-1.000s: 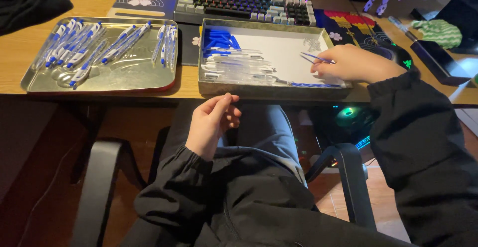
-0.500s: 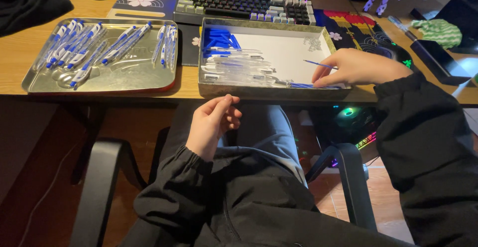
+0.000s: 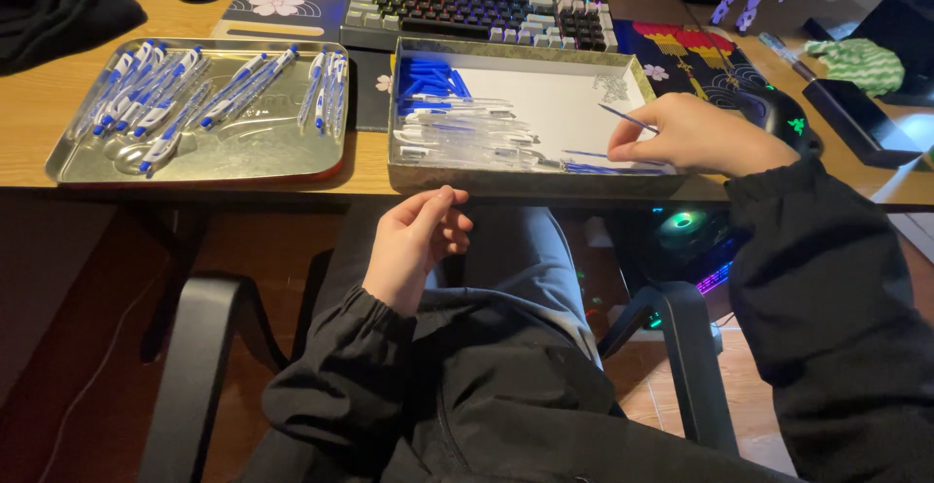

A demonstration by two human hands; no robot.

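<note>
On the desk's left, a tray (image 3: 195, 157) holds assembled pens (image 3: 146, 104). The left hand (image 3: 413, 245) hangs below the front edge, fingers curled, empty. In the box (image 3: 516, 179), the right hand (image 3: 696, 138) pinches a thin refill (image 3: 628, 118); so light a pinch could drop it. Since a second ago, the refill's tip has lifted.

right hand (image 3: 702, 136) pinching refill (image 3: 628, 119) over box (image 3: 516, 180)
</note>
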